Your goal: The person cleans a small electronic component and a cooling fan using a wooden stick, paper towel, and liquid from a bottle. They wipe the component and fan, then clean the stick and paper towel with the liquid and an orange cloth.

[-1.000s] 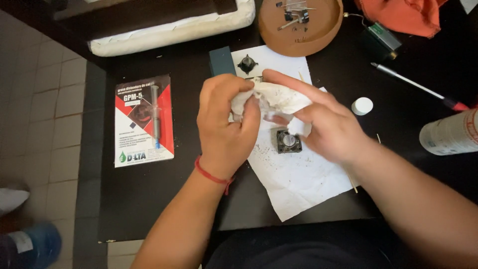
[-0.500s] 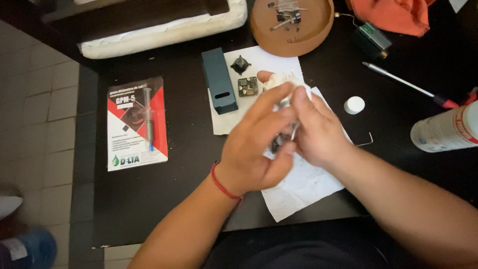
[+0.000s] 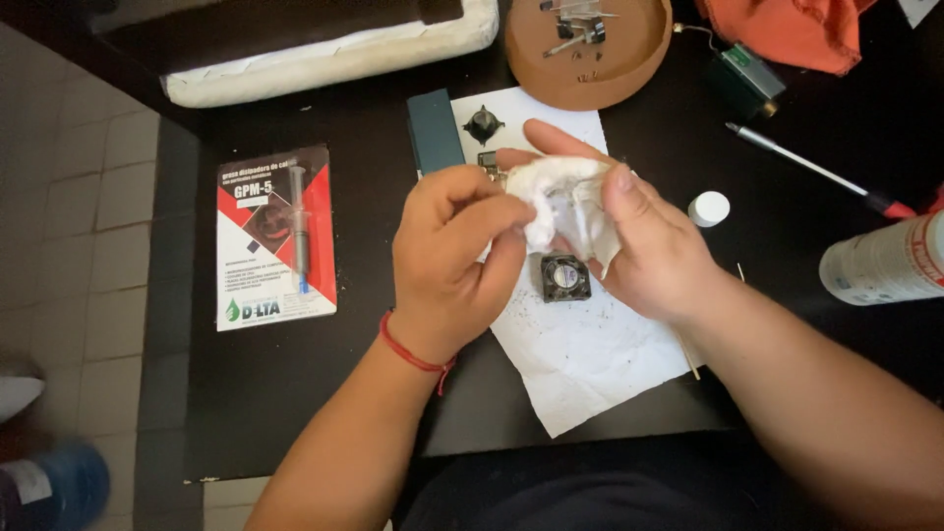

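Note:
Both my hands meet over a white paper sheet (image 3: 600, 354) on a black table. My left hand (image 3: 447, 261) pinches one side of a crumpled white tissue (image 3: 560, 202). My right hand (image 3: 639, 231) wraps its other side, thumb on top. Just below the tissue a small square black fan (image 3: 565, 277) lies on the sheet, untouched. Dark specks dot the paper around it.
A red-and-black blister pack with a syringe (image 3: 275, 236) lies at the left. A dark green box (image 3: 435, 130), a small black part (image 3: 483, 124), a round brown tray (image 3: 588, 44), a screwdriver (image 3: 816, 177), a white cap (image 3: 708, 208) and a spray can (image 3: 885, 261) surround the sheet.
My hands lifted off the small fan and moved up, now working the tissue between them. The fan lies uncovered on the paper.

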